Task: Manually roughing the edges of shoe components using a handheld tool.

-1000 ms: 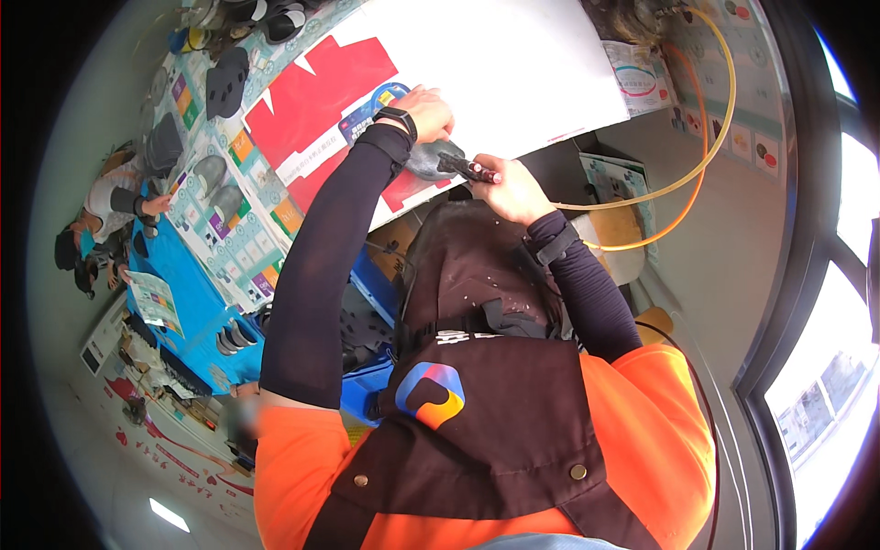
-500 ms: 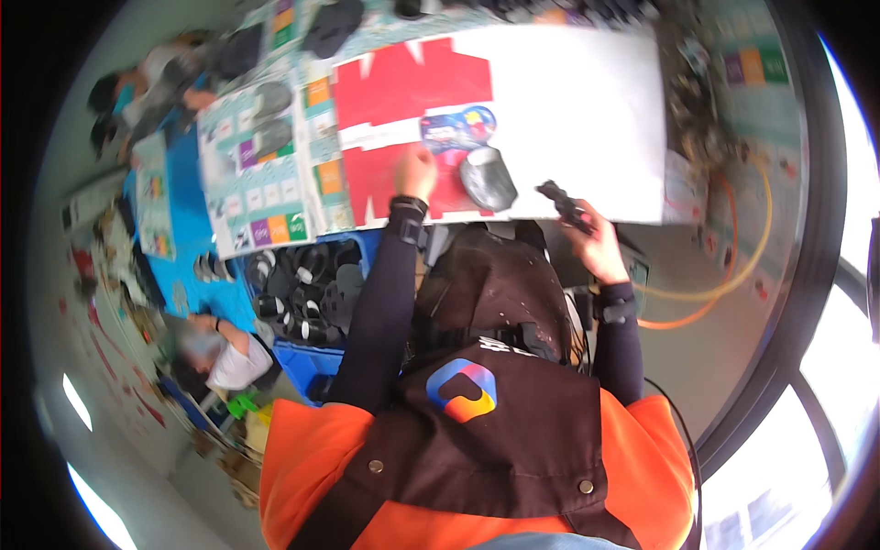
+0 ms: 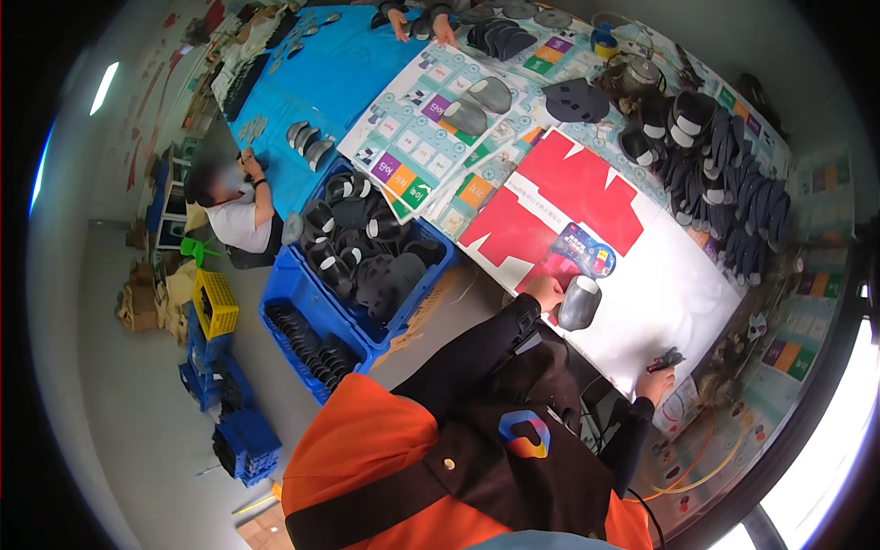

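A small black tool (image 3: 666, 359), its exact kind unclear, is gripped in my right hand (image 3: 653, 386) over the front right corner of the white board (image 3: 683, 293). Near the board's front edge, my left hand (image 3: 545, 291) has its fingers curled. Whether anything is inside them is hidden. Just right of that hand lies a rounded grey-and-black piece (image 3: 579, 302), shaped like a shoe toe cap. Behind it is a colourful blue sole-shaped card (image 3: 588, 249), partly over the red printed area (image 3: 573, 183) of the board.
Left of the board stands a blue crate (image 3: 385, 335) full of dark shoe parts. Stacked dark shoe pieces (image 3: 729, 183) line the far right side. Another person (image 3: 240, 211) sits beside the blue table cover (image 3: 339, 69); a co-worker's hands (image 3: 422, 26) show at the far edge.
The view has swung to the left, showing more of the crates and floor. My right hand still holds the black tool, now over the board's corner. My left hand is closer to the rounded piece.
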{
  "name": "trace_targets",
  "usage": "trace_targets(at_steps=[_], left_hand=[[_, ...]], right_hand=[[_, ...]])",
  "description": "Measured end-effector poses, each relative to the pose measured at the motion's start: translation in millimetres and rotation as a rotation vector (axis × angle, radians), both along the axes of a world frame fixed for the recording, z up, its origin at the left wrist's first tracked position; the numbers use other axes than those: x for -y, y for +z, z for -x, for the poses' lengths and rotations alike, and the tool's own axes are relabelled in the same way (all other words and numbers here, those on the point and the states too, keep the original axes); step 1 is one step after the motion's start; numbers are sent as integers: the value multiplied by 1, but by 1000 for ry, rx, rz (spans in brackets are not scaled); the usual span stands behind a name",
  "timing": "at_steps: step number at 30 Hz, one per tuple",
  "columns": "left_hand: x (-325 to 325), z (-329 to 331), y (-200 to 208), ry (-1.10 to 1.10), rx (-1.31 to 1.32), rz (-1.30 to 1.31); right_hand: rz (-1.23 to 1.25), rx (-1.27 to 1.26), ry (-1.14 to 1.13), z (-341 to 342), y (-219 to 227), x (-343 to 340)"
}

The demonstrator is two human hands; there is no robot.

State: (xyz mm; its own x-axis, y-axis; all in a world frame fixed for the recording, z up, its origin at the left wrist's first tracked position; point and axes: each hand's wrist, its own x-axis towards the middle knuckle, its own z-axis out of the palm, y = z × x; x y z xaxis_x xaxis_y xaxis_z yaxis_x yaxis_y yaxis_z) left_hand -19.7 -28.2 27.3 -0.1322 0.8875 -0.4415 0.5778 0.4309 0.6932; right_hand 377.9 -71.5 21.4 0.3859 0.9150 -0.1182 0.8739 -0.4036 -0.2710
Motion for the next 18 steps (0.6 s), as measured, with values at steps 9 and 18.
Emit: trace_targets(at_steps=[9, 18], left_hand=[[-17, 43, 69, 188, 470, 108], [-40, 284, 85, 759, 858, -300]], right_hand=[[-70, -95, 199, 6, 64, -34], [-58, -86, 180, 45, 96, -29]])
